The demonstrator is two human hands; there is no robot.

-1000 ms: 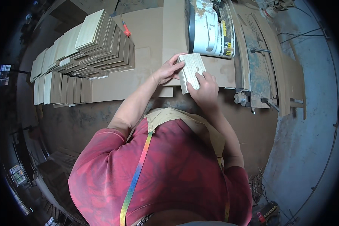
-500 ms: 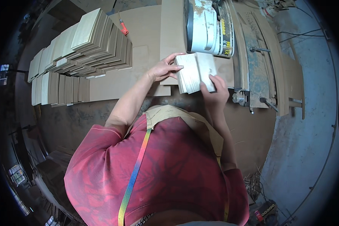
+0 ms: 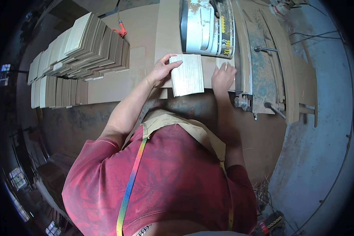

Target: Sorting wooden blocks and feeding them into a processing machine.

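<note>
My left hand (image 3: 163, 71) grips a small stack of thin pale wood panels (image 3: 188, 75) by its left side, thumb on top and fingers beneath. The stack is held near the table's front edge, just before the white machine housing (image 3: 202, 29). To its right, my right hand (image 3: 224, 77) has bent fingers on a single thin wood panel (image 3: 221, 61). That panel lies flat against the machine's near side; part of it is hidden by my fingers.
Many similar panels stand in stacked rows (image 3: 82, 49) at the left of the table. An orange-red air gun (image 3: 121, 29) lies behind them. Right of the machine runs a worn metal fence (image 3: 263, 59) with clamp handles (image 3: 265, 49). A blue-grey wall bounds the right.
My right hand has drawn one panel off the stack and carried it right, to the machine's near edge. The stack stays in my left hand. The whole view has shifted slightly.
</note>
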